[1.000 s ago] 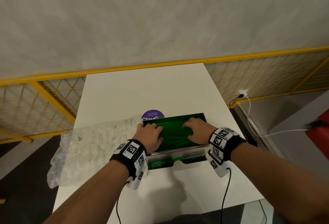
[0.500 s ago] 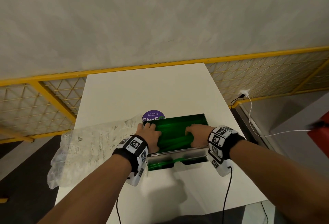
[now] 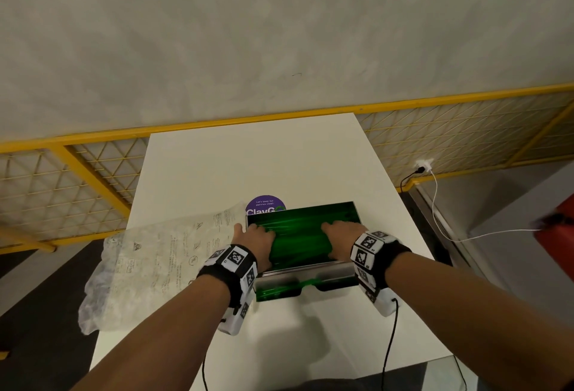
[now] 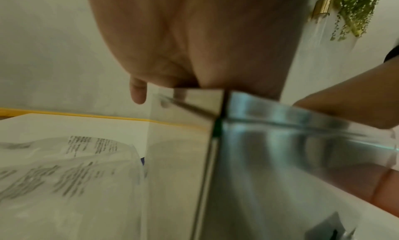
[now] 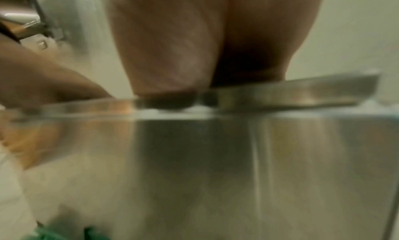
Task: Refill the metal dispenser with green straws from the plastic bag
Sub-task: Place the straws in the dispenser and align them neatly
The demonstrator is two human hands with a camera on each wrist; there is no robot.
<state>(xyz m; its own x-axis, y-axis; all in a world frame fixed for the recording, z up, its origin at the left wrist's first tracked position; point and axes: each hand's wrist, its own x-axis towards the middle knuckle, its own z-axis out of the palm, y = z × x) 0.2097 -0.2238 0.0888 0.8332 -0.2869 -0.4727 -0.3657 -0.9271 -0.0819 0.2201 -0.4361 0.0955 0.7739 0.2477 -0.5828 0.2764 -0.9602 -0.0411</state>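
Observation:
The metal dispenser point(image 3: 307, 273) stands on the white table point(image 3: 248, 157), its open top full of green straws point(image 3: 298, 235). My left hand point(image 3: 257, 241) lies on the left end of the straws and my right hand point(image 3: 341, 240) on the right end, fingers laid flat and pressing down. More green straws show in the front slot point(image 3: 279, 292). In the left wrist view my palm point(image 4: 194, 38) sits over the dispenser's corner point(image 4: 280, 158). The right wrist view shows my palm point(image 5: 194, 38) above the steel wall point(image 5: 215, 158). The plastic bag point(image 3: 155, 266) lies flat to the left.
A round purple sticker point(image 3: 264, 204) lies on the table behind the dispenser. A yellow mesh railing point(image 3: 93, 173) runs behind the table. At the right, a white cable point(image 3: 435, 204) hangs from a wall socket. The bag overhangs the table's left edge.
Both hands have slid a little toward me over the straws and stay pressed on them. The dispenser and bag have not moved.

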